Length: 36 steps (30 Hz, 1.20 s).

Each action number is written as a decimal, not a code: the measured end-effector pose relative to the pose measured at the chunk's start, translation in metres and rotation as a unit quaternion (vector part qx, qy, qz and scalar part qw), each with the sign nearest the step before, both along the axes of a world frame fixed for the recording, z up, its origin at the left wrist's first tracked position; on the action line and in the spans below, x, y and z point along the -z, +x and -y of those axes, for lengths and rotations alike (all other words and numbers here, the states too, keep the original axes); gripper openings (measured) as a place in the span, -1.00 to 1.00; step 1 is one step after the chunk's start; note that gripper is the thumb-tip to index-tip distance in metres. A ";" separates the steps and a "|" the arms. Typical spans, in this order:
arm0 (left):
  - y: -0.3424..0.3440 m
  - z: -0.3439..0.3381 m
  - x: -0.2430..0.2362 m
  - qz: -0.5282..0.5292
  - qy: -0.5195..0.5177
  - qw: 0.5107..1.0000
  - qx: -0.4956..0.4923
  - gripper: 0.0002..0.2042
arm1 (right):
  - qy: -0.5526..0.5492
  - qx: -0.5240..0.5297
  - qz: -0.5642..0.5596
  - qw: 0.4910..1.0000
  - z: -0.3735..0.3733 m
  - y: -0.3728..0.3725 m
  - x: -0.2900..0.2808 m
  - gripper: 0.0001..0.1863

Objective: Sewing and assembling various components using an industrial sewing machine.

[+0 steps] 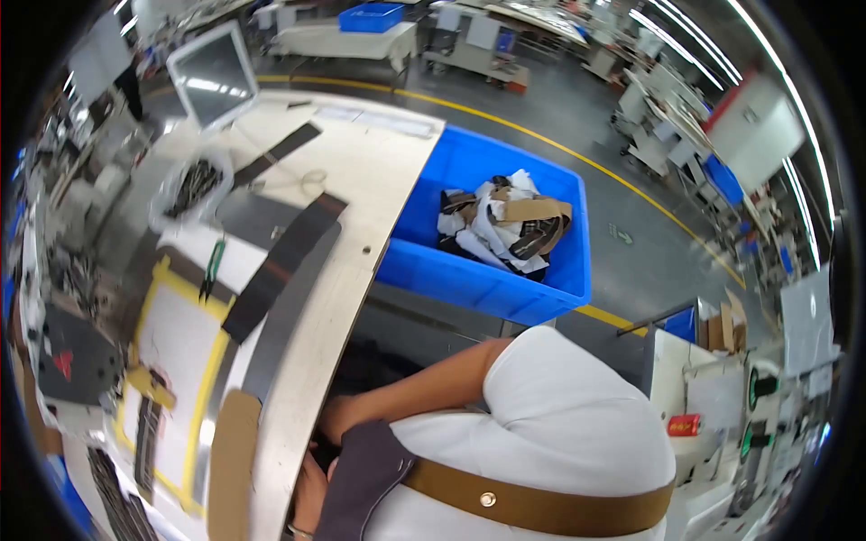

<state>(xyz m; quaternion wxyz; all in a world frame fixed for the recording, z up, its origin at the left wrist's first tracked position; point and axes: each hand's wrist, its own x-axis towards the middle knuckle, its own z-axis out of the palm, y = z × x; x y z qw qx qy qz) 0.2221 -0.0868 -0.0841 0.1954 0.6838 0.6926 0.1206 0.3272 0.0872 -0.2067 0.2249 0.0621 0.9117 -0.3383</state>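
Note:
Beside the near edge of the pale worktable point(311, 361), my right hand point(336, 420) reaches low, its bare forearm coming from a white sleeve. Its fingers are mostly hidden. Just below it is my left hand point(311, 494), with a band at the wrist, partly covered by the table edge and by a dark grey cloth piece point(365, 478). Something dark shows between the two hands, too shadowed to name. A brown strap point(541, 509) with a metal snap crosses the white clothing. On the table nearest my left hand lies a long tan strip point(233, 460).
Dark strips point(284, 266), green-handled thread snips point(215, 261), a yellow-bordered white template point(185, 338) and a clear bag of dark pieces point(191, 185) occupy the table. A blue bin point(505, 288) with fabric scraps point(510, 221) adjoins it. A white-framed panel point(215, 77) stands behind.

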 end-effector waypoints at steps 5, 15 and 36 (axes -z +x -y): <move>0.000 -0.006 0.017 0.039 0.015 0.999 -0.015 -0.43 | 0.033 0.045 -0.051 0.997 0.001 -0.013 0.034 -0.52; -0.004 0.010 0.023 0.084 0.063 0.994 -0.004 -0.53 | -0.044 0.122 -0.053 0.990 0.006 0.022 -0.003 -0.55; -0.035 0.048 -0.198 0.274 0.134 0.934 0.187 -0.72 | -0.204 0.394 -0.192 0.876 -0.019 0.075 -0.036 -0.37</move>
